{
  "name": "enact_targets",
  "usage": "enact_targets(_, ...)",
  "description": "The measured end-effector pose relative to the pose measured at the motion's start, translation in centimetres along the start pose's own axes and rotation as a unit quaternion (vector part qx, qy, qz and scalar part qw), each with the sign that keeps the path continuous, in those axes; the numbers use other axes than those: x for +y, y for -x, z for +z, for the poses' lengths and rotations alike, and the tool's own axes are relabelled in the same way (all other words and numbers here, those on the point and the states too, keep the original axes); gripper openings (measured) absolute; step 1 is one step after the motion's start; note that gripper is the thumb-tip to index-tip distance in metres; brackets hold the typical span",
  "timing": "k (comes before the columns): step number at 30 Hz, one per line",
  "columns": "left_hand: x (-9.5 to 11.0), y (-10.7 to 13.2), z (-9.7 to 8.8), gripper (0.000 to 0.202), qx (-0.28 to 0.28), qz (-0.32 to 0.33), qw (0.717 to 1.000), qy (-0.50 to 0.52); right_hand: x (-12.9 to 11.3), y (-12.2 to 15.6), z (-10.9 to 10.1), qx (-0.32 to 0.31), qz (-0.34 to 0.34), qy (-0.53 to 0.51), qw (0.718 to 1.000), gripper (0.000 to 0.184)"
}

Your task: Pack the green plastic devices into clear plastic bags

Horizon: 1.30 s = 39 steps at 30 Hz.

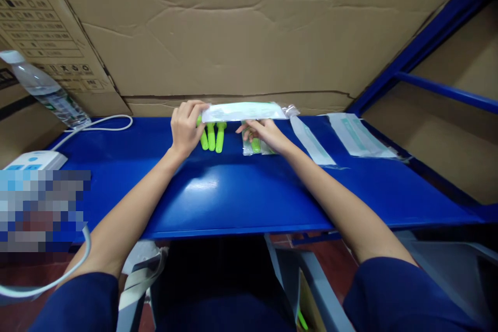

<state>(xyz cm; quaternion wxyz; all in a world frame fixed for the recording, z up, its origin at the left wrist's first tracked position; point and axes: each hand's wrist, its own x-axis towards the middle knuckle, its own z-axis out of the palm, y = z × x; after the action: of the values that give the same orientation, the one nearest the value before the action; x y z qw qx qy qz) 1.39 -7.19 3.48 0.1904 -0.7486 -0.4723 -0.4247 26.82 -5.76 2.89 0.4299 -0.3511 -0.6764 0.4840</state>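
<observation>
A long clear plastic packet (245,111) with a white and pale green inside is held up level at the back of the blue table. My left hand (187,127) is closed on its left end, thumb in front. Just under the packet's right half is my right hand (264,134), fingers apart and partly bent; whether it touches the packet is unclear. Bright green handled pieces (211,137) lie side by side next to my left hand, their upper ends hidden by the packet. Below my right fingers lies a small clear bag (246,148) with a green piece in it.
Two flat packets, one near (313,140) and one farther right (360,136), lie on the blue table (233,192). At left are a water bottle (50,91), a white power strip (35,161) and its cable. Cardboard (233,46) walls the back; a blue frame bar (447,93) stands right.
</observation>
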Motion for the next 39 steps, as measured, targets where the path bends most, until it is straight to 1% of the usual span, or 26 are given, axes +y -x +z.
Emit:
enact_targets(2,-0.6,-0.1,-0.1,0.022,0.031,-0.009,0.999,-0.002,0.4,-0.3,-0.5,0.027,0.008,-0.01,1.0,0.048)
enact_targets(4,-1.0,-0.2,-0.2,0.019,0.053,-0.016,0.998,-0.003,0.7,-0.6,-1.0,0.069,0.0,-0.008,0.998,0.051)
enact_targets(6,-1.3,-0.2,-0.2,0.018,0.062,-0.021,0.998,0.0,0.9,-0.8,-1.5,0.111,-0.02,0.0,0.994,0.051)
enact_targets(8,-1.4,-0.2,-0.1,0.018,0.063,-0.026,0.998,0.002,1.0,-0.8,-1.9,0.138,-0.036,0.013,0.99,0.051)
enact_targets(11,-1.4,-0.2,-0.1,0.019,0.065,-0.028,0.997,-0.001,1.0,-0.8,-2.3,0.154,-0.045,0.034,0.986,0.056)
enact_targets(15,-1.3,-0.1,-0.1,0.019,0.081,-0.018,0.996,-0.02,1.1,-0.8,-2.3,0.154,-0.049,0.051,0.986,0.065)
enact_targets(18,-1.1,-0.2,-0.1,0.019,0.071,-0.015,0.997,-0.012,0.9,-0.6,-2.1,0.155,-0.057,0.053,0.985,0.074)
enact_targets(20,-0.7,-0.4,0.0,0.02,0.052,-0.012,0.998,0.02,0.6,-0.4,-2.0,0.164,-0.066,0.059,0.982,0.076)
enact_targets(22,0.0,-0.5,0.2,0.026,0.023,-0.016,0.997,0.077,0.2,-0.2,-1.8,0.177,-0.076,0.07,0.979,0.077)
enact_targets(25,1.1,-0.5,0.7,0.036,-0.041,-0.041,0.984,0.169,-0.2,-0.1,-1.7,0.184,-0.084,0.065,0.977,0.077)
enact_targets(28,2.1,-0.2,1.0,0.04,-0.116,-0.049,0.967,0.223,0.1,-0.3,-1.5,0.169,-0.074,0.036,0.982,0.078)
enact_targets(31,2.9,0.1,1.1,0.038,-0.205,-0.017,0.944,0.256,0.7,-0.6,-1.3,0.159,-0.06,0.014,0.985,0.074)
enact_targets(33,3.4,0.3,1.0,0.033,-0.258,0.015,0.929,0.265,0.9,-0.8,-1.5,0.167,-0.047,0.009,0.985,0.07)
enact_targets(34,3.6,0.4,0.9,0.03,-0.276,0.026,0.923,0.266,0.9,-0.9,-1.8,0.176,-0.04,0.006,0.983,0.068)
enact_targets(36,3.9,0.4,0.8,0.029,-0.289,0.035,0.918,0.27,0.9,-1.1,-2.7,0.209,-0.025,-0.006,0.977,0.067)
enact_targets(38,4.0,0.3,0.7,0.031,-0.284,0.034,0.918,0.275,0.7,-1.4,-4.3,0.249,-0.008,-0.022,0.968,0.063)
enact_targets(39,3.9,0.2,0.7,0.032,-0.281,0.033,0.919,0.273,0.5,-1.4,-5.3,0.264,0.002,-0.029,0.964,0.057)
